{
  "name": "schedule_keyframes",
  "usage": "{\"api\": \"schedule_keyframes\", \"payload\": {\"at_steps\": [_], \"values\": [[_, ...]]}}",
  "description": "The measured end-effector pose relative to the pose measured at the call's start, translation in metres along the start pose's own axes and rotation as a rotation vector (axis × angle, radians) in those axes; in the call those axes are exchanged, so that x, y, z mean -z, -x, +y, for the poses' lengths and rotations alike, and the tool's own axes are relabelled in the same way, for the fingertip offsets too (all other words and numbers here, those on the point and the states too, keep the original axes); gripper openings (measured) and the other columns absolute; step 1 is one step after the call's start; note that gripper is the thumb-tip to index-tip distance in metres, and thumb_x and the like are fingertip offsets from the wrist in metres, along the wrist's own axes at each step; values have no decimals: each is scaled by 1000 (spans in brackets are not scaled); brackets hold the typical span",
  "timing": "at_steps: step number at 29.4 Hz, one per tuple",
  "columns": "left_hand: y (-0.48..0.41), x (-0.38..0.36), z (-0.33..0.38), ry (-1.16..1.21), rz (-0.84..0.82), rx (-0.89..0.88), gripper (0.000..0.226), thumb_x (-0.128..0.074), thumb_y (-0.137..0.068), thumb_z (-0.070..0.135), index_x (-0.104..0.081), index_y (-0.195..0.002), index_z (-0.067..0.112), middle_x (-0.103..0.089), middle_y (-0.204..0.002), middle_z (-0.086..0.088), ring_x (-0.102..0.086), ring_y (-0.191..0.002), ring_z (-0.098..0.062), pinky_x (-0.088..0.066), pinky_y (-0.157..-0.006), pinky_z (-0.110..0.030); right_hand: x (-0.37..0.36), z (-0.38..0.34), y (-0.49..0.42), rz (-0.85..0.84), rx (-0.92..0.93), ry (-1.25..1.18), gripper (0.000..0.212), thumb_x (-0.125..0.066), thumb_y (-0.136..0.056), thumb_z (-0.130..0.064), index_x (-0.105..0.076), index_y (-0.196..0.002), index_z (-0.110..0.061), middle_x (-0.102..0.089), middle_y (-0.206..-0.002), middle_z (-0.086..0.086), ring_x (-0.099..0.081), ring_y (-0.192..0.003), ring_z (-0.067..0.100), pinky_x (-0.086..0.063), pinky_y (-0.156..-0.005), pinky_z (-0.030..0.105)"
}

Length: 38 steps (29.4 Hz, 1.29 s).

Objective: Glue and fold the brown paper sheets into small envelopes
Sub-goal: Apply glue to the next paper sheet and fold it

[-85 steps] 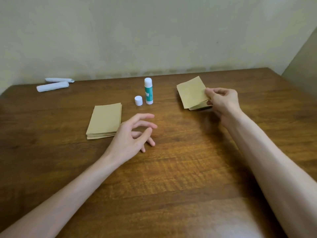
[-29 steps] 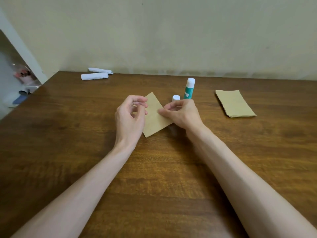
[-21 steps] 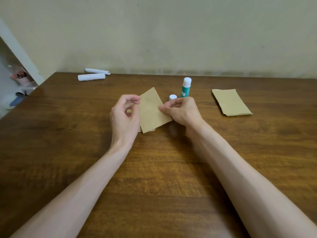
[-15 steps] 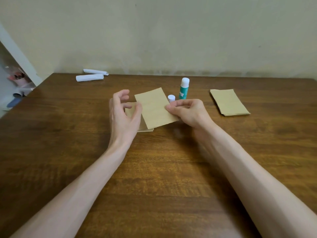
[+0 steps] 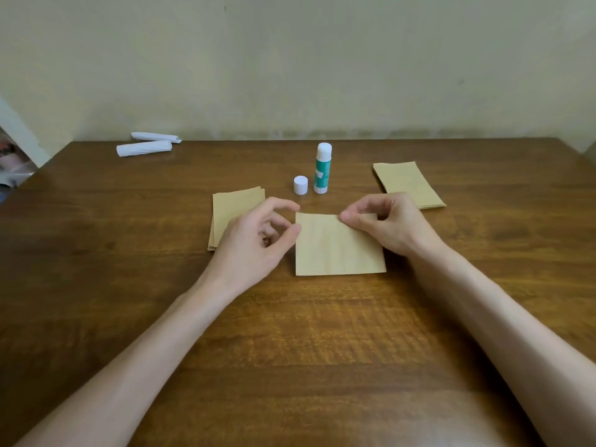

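While right grip pinches sheet at far edge | left grip beside it

The left hand covers the 4 o'clock corner of the left stack of brown sheets. Whether its thumb touches the 9 o'clock edge of the single brown sheet cannot be told. The right hand hides that sheet's 1 o'clock corner. Both forearms and the tabletop run off the picture at 6 o'clock. At 9 o'clock, blurred pink and white clutter is cut by the edge. The label print on the glue stick is too small to read.
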<state>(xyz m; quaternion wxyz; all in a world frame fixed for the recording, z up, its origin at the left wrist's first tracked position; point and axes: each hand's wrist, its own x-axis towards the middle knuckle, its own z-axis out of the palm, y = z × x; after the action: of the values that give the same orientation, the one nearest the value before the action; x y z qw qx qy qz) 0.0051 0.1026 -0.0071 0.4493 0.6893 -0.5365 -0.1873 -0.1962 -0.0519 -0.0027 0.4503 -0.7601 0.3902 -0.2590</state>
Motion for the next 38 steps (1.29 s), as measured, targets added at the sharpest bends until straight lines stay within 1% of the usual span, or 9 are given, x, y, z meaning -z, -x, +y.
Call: {"api": "schedule_keyframes", "payload": {"at_steps": [3,7,11,15,18,25,29,35,38], "values": [[2,-1,-5,-235,-5,-120,44,-77,-90,40,-60,-131,39,-64,-98,20,-61,-87,-5,-45,-72,-11,0,5,0,-5,62,68,8,-83,-89,-32,-79,-83,-30,-74,-81,-19,-62,-73,-14,-43,-63,4],[1,-5,-13,-436,-84,-220,50,-76,-84,54,-67,-130,38,-49,-117,18,-46,-113,-2,-39,-98,-23,1,9,-3,-16,94,150,7,-81,-92,-32,-78,-87,-37,-75,-88,-20,-63,-82,-14,-43,-75,11],[0,-7,-17,-533,-118,-250,55,-64,-84,67,-68,-132,39,-47,-128,20,-37,-119,-3,-34,-106,-28,4,13,-5,-70,114,158,10,-81,-93,-24,-79,-94,-33,-77,-87,-18,-67,-84,-11,-45,-77,8],[0,-9,-17,-550,-132,-261,56,-62,-87,67,-64,-136,41,-48,-133,23,-32,-120,3,-26,-105,-23,4,16,-6,-49,125,173,9,-84,-90,-20,-81,-96,-25,-77,-85,-13,-69,-82,-8,-47,-77,7],[1,-10,-16,-559,-136,-288,55,-61,-90,64,-63,-139,39,-52,-136,22,-35,-129,-2,-22,-107,-22,3,14,-5,-28,134,216,8,-83,-90,-22,-81,-97,-25,-77,-88,-15,-69,-87,-7,-46,-78,5],[2,-14,-19,-592,-167,-286,53,-53,-95,64,-64,-140,37,-52,-139,21,-36,-135,-6,-30,-111,-33,1,14,-3,11,189,395,13,-86,-87,-34,-77,-97,-34,-72,-93,-18,-65,-92,-1,-42,-74,5],[2,-15,-18,-581,-188,-279,52,-49,-97,62,-63,-141,38,-50,-140,21,-34,-137,-5,-31,-115,-39,-2,8,-13,26,209,495,29,-84,-88,-35,-76,-116,-29,-68,-107,-11,-63,-98,7,-51,-86,25],[3,-13,-16,-549,-202,-304,52,-52,-98,60,-57,-146,38,-44,-145,20,-34,-138,-4,-32,-113,-37,-19,-1,-53,189,113,249,60,-87,-84,-42,-65,-134,-19,-68,-115,-5,-68,-102,12,-58,-95,33],[2,-11,-14,-534,-190,-307,54,-53,-97,59,-56,-147,38,-46,-143,19,-38,-133,-3,-34,-110,-35,-29,-6,-71,223,78,147,65,-87,-84,-44,-62,-139,-18,-68,-125,-2,-68,-107,12,-58,-99,36]]}}
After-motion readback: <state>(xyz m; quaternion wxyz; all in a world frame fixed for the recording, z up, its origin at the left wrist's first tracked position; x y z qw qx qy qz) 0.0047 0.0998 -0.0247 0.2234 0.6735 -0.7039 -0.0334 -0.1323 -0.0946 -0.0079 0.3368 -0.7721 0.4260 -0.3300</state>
